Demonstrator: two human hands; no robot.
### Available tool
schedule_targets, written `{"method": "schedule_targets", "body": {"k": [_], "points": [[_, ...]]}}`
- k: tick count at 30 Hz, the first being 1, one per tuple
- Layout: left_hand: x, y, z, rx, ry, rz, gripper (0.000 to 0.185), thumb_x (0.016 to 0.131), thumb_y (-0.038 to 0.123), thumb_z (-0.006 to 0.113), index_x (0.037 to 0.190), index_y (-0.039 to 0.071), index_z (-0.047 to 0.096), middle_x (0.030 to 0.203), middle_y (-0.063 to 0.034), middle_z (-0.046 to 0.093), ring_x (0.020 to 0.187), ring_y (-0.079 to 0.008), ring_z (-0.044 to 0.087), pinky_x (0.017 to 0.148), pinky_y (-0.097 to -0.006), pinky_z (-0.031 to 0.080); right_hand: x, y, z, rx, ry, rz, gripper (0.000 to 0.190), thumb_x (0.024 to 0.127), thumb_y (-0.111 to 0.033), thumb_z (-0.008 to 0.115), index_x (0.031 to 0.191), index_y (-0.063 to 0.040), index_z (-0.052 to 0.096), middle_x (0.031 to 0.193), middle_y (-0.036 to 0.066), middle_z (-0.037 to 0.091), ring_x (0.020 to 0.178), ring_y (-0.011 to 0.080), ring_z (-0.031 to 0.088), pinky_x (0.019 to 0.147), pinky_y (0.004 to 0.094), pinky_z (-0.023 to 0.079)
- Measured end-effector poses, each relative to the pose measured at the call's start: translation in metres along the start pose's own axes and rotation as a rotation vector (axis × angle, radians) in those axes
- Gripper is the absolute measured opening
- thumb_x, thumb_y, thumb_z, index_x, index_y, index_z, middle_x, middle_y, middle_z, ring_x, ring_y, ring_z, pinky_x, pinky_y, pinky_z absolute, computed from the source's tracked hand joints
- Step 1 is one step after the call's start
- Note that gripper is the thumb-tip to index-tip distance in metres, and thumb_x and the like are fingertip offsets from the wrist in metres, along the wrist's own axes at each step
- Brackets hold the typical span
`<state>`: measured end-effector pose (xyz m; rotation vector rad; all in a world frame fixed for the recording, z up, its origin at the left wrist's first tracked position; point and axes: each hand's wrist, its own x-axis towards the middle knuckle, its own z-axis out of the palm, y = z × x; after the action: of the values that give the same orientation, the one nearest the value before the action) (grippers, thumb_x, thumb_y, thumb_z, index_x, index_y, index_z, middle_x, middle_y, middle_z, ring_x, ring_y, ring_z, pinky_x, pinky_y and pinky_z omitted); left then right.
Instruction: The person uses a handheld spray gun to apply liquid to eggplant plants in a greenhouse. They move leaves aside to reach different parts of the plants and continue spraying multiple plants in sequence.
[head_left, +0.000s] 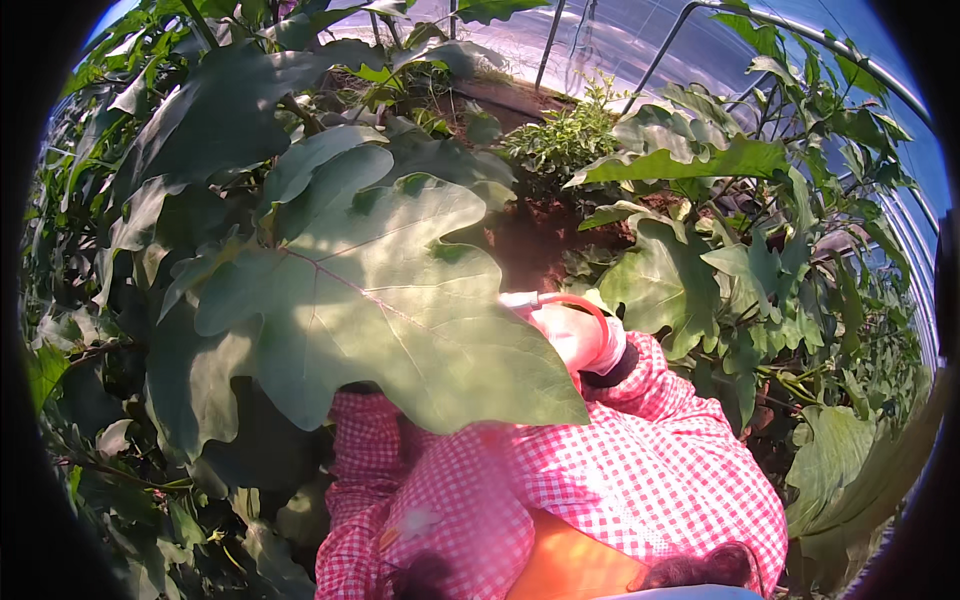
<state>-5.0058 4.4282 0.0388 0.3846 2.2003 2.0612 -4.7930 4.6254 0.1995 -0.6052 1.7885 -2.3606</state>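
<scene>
A broad lobed eggplant leaf (390, 300) with a purple midrib spreads across the middle, over my forearms. My right hand (574, 337), in a pale glove, comes out partly from behind the leaf's right edge. Around the back of this hand curves a red loop (589, 304), perhaps a tool's handle, joined to a whitish fitting (525, 301). My right fingers and their grip are hidden. Of my left arm only the red-and-white checked sleeve (364, 442) and its dark cuff show; the left hand is out of view behind the leaf.
Dense eggplant plants stand on the left (202, 112) and right (660, 277). Beyond my hands are reddish soil (525, 236) and a small bushy green plant (562, 135). Metal greenhouse hoops (810, 34) and plastic sheeting (502, 37) close off the far side.
</scene>
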Motion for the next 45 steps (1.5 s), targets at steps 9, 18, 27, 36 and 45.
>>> {"method": "schedule_targets", "body": {"k": [9,18,27,36,45], "points": [[0.028,0.064,0.16,0.187,-0.049,0.431,0.064,0.086,-0.005,0.066,0.145,0.005,0.046,0.151,-0.0114,0.046,0.126,-0.0218,0.054,0.107,-0.033,0.043,-0.025,-0.023,-0.138,0.477,0.23,0.065,0.086,0.07,-0.008,0.079,0.145,0.006,0.039,0.13,0.017,0.058,0.122,0.0321,0.058,0.109,0.0463,0.041],[0.149,0.124,0.156,-0.156,0.249,0.385,0.039,0.093,-0.004,0.058,0.131,0.0,0.059,0.129,-0.0088,0.064,0.116,-0.0167,0.061,0.102,-0.0305,0.046,-0.02,-0.013,-0.2,0.571,0.483,-0.036,0.087,0.068,-0.014,0.079,0.143,0.006,0.04,0.121,0.018,0.062,0.117,0.0331,0.06,0.107,0.0484,0.044],[0.249,0.214,0.075,-0.116,0.35,0.566,0.025,0.095,0.003,0.054,0.117,0.0,0.067,0.119,-0.0098,0.069,0.106,-0.0173,0.066,0.091,-0.028,0.049,0.058,-0.026,-0.251,0.448,0.488,-0.057,0.094,0.066,-0.022,0.079,0.145,0.006,0.038,0.112,0.01,0.059,0.111,0.0284,0.06,0.107,0.0468,0.044],[0.369,0.211,0.055,0.071,0.297,0.253,0.023,0.092,0.021,0.069,0.107,0.004,0.064,0.099,-0.0035,0.067,0.089,-0.0095,0.061,0.077,-0.026,0.049,0.255,-0.071,-0.302,0.497,0.245,-0.557,0.073,0.088,-0.027,0.056,0.148,0.008,0.033,0.141,0.017,0.053,0.132,0.0329,0.05,0.118,0.048,0.031],[0.39,0.217,0.049,-0.277,-0.02,-0.052,0.036,0.098,0.043,0.061,0.097,0.007,0.065,0.083,-0.0022,0.065,0.073,-0.0136,0.061,0.064,-0.0284,0.049,0.372,-0.016,-0.25,0.591,0.251,-0.256,0.052,0.084,-0.01,0.063,0.132,0.007,0.052,0.118,0.014,0.065,0.114,0.0256,0.063,0.107,0.0366,0.045]]}}
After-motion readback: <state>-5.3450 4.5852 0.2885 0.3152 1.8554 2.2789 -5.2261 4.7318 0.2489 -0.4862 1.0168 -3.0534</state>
